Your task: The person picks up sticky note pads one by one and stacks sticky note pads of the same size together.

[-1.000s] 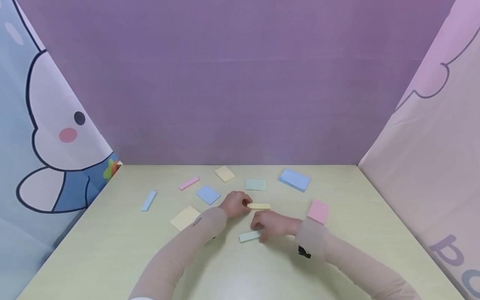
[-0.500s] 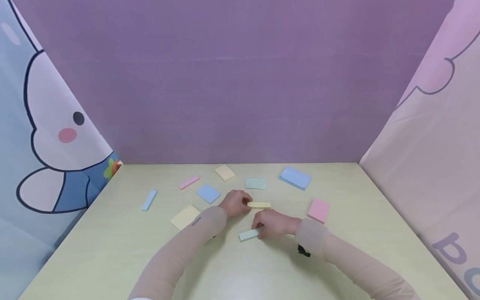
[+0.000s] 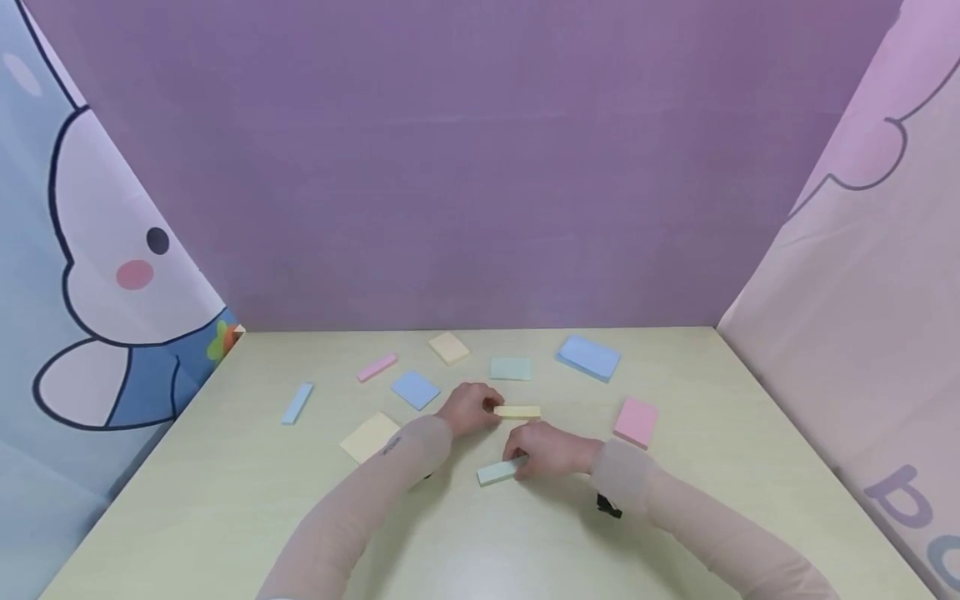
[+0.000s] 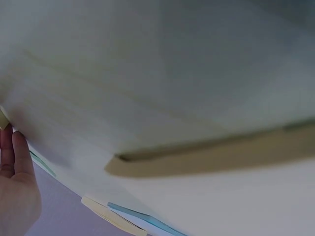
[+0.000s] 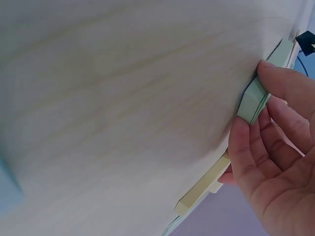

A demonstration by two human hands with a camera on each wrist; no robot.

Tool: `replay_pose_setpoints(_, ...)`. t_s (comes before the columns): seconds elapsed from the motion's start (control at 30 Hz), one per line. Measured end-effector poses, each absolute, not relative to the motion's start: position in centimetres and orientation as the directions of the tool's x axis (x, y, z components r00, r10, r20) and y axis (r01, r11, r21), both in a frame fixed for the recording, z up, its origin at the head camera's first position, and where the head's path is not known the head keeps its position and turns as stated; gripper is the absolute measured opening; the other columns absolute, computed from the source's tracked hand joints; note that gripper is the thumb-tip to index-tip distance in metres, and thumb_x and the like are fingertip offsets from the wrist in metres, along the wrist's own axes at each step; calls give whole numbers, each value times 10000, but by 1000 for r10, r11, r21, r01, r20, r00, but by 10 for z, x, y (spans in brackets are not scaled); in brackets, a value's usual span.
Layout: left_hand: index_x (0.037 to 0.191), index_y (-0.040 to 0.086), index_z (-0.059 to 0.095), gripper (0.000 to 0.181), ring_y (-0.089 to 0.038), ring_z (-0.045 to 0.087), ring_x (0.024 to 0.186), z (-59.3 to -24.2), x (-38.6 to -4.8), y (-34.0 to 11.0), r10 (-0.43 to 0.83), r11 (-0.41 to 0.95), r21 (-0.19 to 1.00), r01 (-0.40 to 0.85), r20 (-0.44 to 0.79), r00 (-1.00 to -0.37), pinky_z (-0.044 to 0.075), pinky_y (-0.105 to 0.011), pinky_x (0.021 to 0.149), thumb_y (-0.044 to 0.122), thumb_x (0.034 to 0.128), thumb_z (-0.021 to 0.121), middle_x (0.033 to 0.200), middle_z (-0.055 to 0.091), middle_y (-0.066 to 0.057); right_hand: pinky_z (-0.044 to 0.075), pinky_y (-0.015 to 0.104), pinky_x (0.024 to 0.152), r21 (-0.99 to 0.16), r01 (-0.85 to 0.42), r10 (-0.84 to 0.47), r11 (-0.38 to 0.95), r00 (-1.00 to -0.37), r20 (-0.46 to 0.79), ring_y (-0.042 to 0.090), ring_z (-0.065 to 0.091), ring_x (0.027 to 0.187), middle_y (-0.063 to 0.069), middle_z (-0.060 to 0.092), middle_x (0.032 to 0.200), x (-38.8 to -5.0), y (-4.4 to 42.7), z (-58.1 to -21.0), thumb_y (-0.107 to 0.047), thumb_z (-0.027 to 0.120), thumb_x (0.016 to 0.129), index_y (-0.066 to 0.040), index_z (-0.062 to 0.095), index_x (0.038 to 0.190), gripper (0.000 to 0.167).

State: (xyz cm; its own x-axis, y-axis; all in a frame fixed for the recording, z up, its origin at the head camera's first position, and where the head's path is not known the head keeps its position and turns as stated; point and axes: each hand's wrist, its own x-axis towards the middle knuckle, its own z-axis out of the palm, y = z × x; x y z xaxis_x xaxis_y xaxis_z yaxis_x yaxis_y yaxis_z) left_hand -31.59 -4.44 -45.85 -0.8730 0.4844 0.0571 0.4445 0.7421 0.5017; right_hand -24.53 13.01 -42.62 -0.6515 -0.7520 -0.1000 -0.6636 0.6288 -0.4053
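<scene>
In the head view, my left hand [image 3: 470, 408] pinches the left end of a narrow yellow sticky-note pad [image 3: 519, 412]. Its fingertips meet that pad at the far left edge of the left wrist view. Nearer the body, the right hand [image 3: 551, 448] grips the right end of a narrow pale green sticky-note pad [image 3: 498, 472]. The right wrist view has the thumb on one side of the green pad [image 5: 253, 101] and curled fingers on the other. The yellow pad [image 5: 202, 184] lies just beyond. Both narrow pads are on or close to the table.
Around the hands lie a blue square pad [image 3: 416, 389], a cream pad [image 3: 371, 437] partly behind the left forearm, a green pad [image 3: 511, 368], a thick blue pad [image 3: 588, 357], a pink pad [image 3: 636, 422] and a narrow blue pad [image 3: 297, 403]. A purple cloth [image 3: 480, 167] stands behind the table.
My right thumb and fingers have drawn in around the green pad's right end. The left hand and the yellow pad have stayed in place.
</scene>
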Motion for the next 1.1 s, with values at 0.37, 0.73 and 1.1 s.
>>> replay_pose_setpoints(0.37,1040,99,682,272,-104,571,828,-457,-314,-42,475,742,519,424,39,-879,464,-267,794,154,777,718,935,665,-5,453,200,724,-431,-647,-744,629,-661,-95,28,544,749,-82,657,854,-251,133,-427,-104,729,736,-123,710,911,177)
replay_pose_setpoints(0.73,1033,108,684,275,-105,577,835,-457,-315,-43,472,746,514,422,38,-881,463,-271,802,166,768,727,936,667,-1,440,208,694,-449,-632,-732,632,-676,-78,60,546,730,-64,663,851,-258,140,-421,-105,724,740,-118,706,911,172)
replay_pose_setpoints(1.1,1043,108,682,286,-116,590,860,-459,-315,-44,469,742,524,418,40,-882,463,-283,815,174,768,727,959,670,-8,455,249,710,-449,-599,-696,663,-715,-74,72,541,757,-17,656,888,-264,153,-415,-88,709,758,-84,693,933,176)
